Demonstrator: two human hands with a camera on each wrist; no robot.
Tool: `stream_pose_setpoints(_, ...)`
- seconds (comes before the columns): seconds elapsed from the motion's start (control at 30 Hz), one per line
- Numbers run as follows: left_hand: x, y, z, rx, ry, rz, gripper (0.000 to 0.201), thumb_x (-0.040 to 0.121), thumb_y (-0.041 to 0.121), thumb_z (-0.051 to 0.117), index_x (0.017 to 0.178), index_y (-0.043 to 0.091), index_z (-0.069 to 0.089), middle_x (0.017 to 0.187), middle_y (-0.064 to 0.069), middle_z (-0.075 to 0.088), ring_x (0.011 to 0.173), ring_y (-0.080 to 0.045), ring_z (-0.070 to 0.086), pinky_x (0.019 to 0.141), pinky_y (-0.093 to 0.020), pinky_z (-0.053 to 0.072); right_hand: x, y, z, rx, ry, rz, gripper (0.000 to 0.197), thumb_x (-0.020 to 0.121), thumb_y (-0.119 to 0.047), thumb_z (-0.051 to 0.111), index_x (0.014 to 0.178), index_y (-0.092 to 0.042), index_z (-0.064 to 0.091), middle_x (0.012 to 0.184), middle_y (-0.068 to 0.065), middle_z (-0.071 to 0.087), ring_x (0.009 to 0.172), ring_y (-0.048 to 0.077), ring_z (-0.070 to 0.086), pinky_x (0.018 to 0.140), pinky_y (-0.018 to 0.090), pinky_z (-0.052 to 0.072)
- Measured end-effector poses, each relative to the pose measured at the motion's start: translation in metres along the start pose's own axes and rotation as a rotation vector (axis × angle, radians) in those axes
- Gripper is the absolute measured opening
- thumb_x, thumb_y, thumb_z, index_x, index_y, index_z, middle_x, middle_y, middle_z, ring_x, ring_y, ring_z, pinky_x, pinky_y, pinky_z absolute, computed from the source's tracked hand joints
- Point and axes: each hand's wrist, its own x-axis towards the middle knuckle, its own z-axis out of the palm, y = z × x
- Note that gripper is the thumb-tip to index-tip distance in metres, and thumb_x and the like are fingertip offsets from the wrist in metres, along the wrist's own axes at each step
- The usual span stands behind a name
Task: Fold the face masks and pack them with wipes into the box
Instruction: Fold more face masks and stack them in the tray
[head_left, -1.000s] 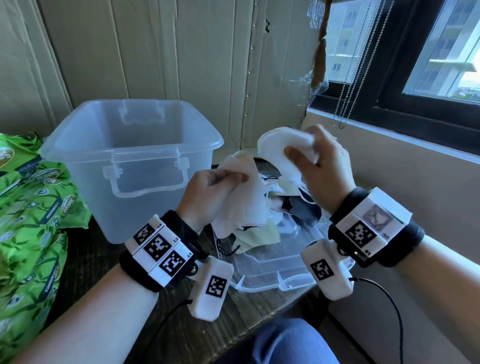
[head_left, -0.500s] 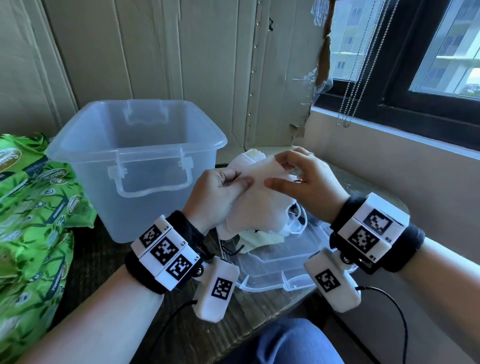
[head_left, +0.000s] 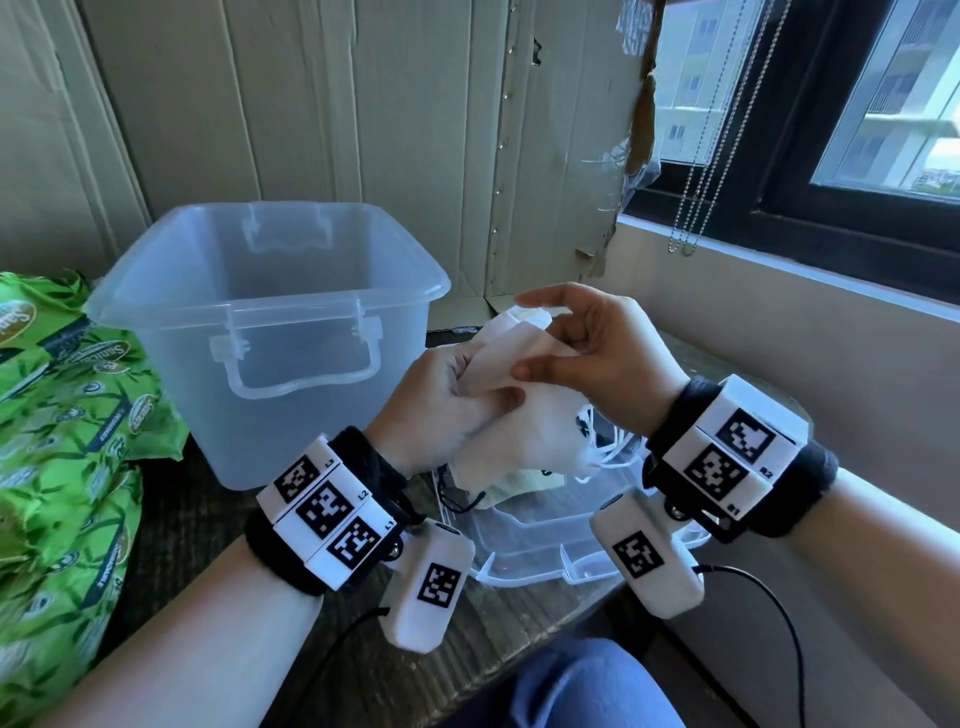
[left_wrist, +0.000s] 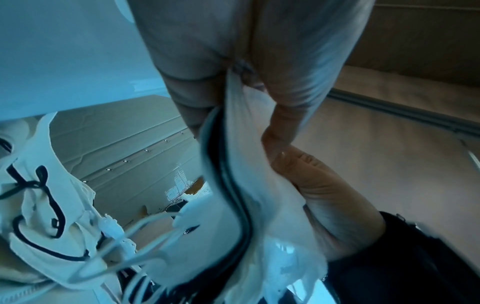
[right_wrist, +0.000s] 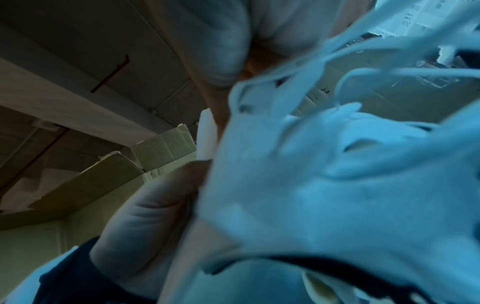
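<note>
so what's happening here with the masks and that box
A person is folding a white face mask held in both hands: the left hand grips it and the right hand pinches its upper edge. The clear box beside them looks empty, and the green wipes packs lie untouched at the left.

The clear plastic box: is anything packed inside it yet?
Empty, as far as visible: the clear box shows bare walls, and its lid lies off beside it.

Left hand (head_left: 441, 400): grips white fabric face mask (head_left: 519, 415).
Right hand (head_left: 597, 358): pinches its upper edge.
Clear plastic box (head_left: 270, 332): far left, open.
Green wipes packs (head_left: 57, 441): left edge.
</note>
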Motion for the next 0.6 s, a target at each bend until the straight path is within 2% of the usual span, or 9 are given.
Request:
stream_pose_setpoints(0.07, 0.001, -0.003, 0.0, 0.024, 0.001, 0.017, 0.031, 0.074, 0.018, 0.062, 0.099, 0.0, 0.066, 0.091, -0.015, 0.067, 0.081, -0.019, 0.059, 0.077, -0.041, 0.048, 0.001, 0.001, 0.002, -0.027, 0.04, 0.025, 0.046, 0.063, -0.009, 0.082, 0.103, -0.02, 0.062, 0.055, -0.009, 0.05, 0.055, 0.01, 0.044, 0.061, 0.029, 0.041)
stream_pose_setpoints(0.1, 0.001, -0.003, 0.0, 0.04, -0.001, 0.033, 0.029, 0.074, 0.017, 0.062, 0.1, 0.005, 0.067, 0.091, -0.009, 0.066, 0.081, -0.018, 0.06, 0.078, -0.041, 0.049, 0.002, 0.001, 0.002, -0.054, 0.045, 0.033, 0.045, 0.063, -0.012, 0.083, 0.103, -0.02, 0.063, 0.054, -0.01, 0.05, 0.054, 0.008, 0.043, 0.061, 0.029, 0.04)
stream_pose_setpoints(0.13, 0.001, -0.004, 0.0, 0.046, 0.001, 0.053, 0.029, 0.073, 0.017, 0.064, 0.101, 0.015, 0.067, 0.092, -0.004, 0.067, 0.083, -0.016, 0.061, 0.08, -0.041, 0.05, 0.002, 0.001, 0.003, -0.083, 0.045, 0.036, 0.044, 0.062, -0.013, 0.083, 0.102, -0.02, 0.064, 0.052, -0.012, 0.048, 0.052, 0.005, 0.042, 0.06, 0.027, 0.039)
stream_pose_setpoints(0.2, 0.001, -0.005, 0.0, 0.05, 0.023, 0.095, 0.043, 0.069, 0.016, 0.067, 0.104, 0.042, 0.061, 0.097, 0.007, 0.067, 0.089, -0.013, 0.063, 0.083, -0.043, 0.051, 0.003, 0.0, 0.003, -0.112, 0.023, 0.039, 0.042, 0.062, -0.014, 0.083, 0.1, -0.022, 0.065, 0.051, -0.011, 0.047, 0.052, 0.005, 0.042, 0.06, 0.026, 0.037)
stream_pose_setpoints(0.27, 0.002, -0.004, 0.001, 0.057, 0.044, 0.129, 0.062, 0.067, 0.012, 0.068, 0.108, 0.055, 0.049, 0.092, 0.009, 0.066, 0.083, -0.012, 0.063, 0.077, -0.036, 0.054, 0.004, 0.0, 0.001, -0.132, 0.016, 0.024, 0.041, 0.062, -0.014, 0.083, 0.097, -0.027, 0.065, 0.056, -0.01, 0.045, 0.054, 0.008, 0.042, 0.062, 0.026, 0.038)
stream_pose_setpoints(0.33, 0.002, -0.003, 0.001, 0.019, 0.056, 0.142, 0.074, 0.068, 0.011, 0.067, 0.118, 0.057, 0.037, 0.079, 0.006, 0.065, 0.07, -0.011, 0.059, 0.069, -0.027, 0.05, 0.002, 0.0, 0.0, -0.194, 0.051, -0.031, 0.038, 0.062, -0.016, 0.083, 0.093, -0.028, 0.066, 0.06, -0.01, 0.044, 0.055, 0.005, 0.041, 0.062, 0.024, 0.037)
stream_pose_setpoints(0.43, 0.003, -0.005, 0.001, -0.018, 0.065, 0.157, 0.081, 0.067, 0.017, 0.07, 0.122, 0.062, 0.03, 0.082, -0.012, 0.067, 0.07, -0.014, 0.057, 0.071, -0.031, 0.048, -0.002, 0.0, 0.0, -0.235, 0.146, -0.164, 0.029, 0.061, -0.017, 0.084, 0.081, -0.028, 0.066, 0.073, -0.009, 0.045, 0.065, 0.003, 0.045, 0.064, 0.018, 0.038)
stream_pose_setpoints(0.53, 0.006, -0.011, -0.001, -0.007, 0.082, 0.141, 0.074, 0.068, 0.016, 0.071, 0.116, 0.063, 0.039, 0.078, 0.0, 0.067, 0.069, -0.012, 0.058, 0.069, -0.031, 0.048, -0.008, -0.002, 0.0, -0.292, 0.111, -0.255, 0.017, 0.063, -0.028, 0.077, 0.072, -0.024, 0.064, 0.078, -0.007, 0.05, 0.076, 0.016, 0.05, 0.072, 0.027, 0.039)
stream_pose_setpoints(0.6, 0.008, -0.013, -0.001, -0.035, 0.103, 0.117, 0.061, 0.068, 0.011, 0.07, 0.11, 0.05, 0.051, 0.079, 0.004, 0.067, 0.07, -0.013, 0.058, 0.07, -0.033, 0.048, -0.009, -0.003, -0.001, -0.47, 0.018, -0.182, 0.024, 0.066, -0.036, 0.075, 0.074, -0.029, 0.054, 0.072, -0.017, 0.046, 0.08, 0.019, 0.047, 0.074, 0.031, 0.028)
